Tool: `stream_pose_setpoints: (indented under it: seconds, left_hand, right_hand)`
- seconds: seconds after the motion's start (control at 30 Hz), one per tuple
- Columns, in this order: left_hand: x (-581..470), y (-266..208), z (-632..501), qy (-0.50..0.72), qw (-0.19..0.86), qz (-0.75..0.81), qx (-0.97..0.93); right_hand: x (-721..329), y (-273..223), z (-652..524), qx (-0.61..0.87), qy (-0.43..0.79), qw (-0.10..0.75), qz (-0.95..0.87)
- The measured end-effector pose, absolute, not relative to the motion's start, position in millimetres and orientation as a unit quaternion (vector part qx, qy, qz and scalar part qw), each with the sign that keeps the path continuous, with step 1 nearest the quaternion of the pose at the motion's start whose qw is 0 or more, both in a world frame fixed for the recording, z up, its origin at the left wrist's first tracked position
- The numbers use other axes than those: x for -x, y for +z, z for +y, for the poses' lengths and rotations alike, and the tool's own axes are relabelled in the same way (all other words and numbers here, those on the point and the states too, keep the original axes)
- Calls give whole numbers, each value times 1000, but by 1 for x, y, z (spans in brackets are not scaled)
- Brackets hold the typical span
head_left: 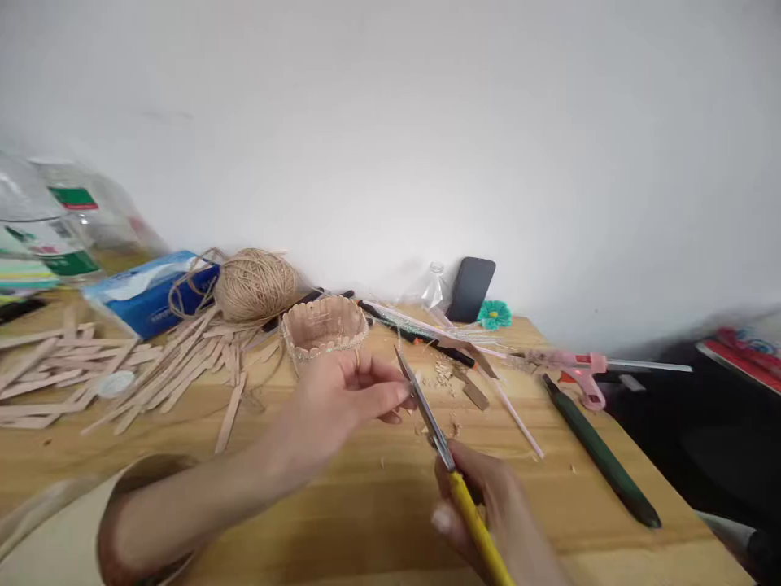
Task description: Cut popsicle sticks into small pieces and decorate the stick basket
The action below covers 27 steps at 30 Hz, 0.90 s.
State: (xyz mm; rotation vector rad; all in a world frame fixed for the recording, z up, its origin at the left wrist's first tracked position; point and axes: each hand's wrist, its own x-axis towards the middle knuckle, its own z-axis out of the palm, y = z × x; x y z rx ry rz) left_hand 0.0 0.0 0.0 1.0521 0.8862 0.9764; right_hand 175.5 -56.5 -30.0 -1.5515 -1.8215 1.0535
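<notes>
Steel-bladed, yellow-handled scissors (447, 462) gripped in curled right hand (491, 492), slim blades pointed up and away. Left hand (342, 395) held just beside blades, thumb and fingertips drawn close; whether anything is pinched cannot be told. Scalloped, wood-coloured basket (326, 321) partly hidden by left hand. Pale shavings (440, 375) strewn beyond on grained wooden table (342, 513). Farther left, flat sticks (176, 374) heaped, rough twine ball (256, 285) set behind; right, pink glue gun (570, 360) laid.
</notes>
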Motion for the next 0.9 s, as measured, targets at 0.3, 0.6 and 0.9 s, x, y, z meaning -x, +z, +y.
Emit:
stream_pose_setpoints:
  seconds: [0.3,0.6,0.9]
  left_hand:
    - [-2,-1,3,430,677,377,-463]
    - [18,-25,11,142,571,460,-665]
    - [19,-79,6,82,446,497,-740]
  right_hand:
    - [-176,-30,-57,577,380,254,-676]
    - [-230,-55,-34,722,72,119,-678]
    - [-247,-74,-31,622,-109,17,-775]
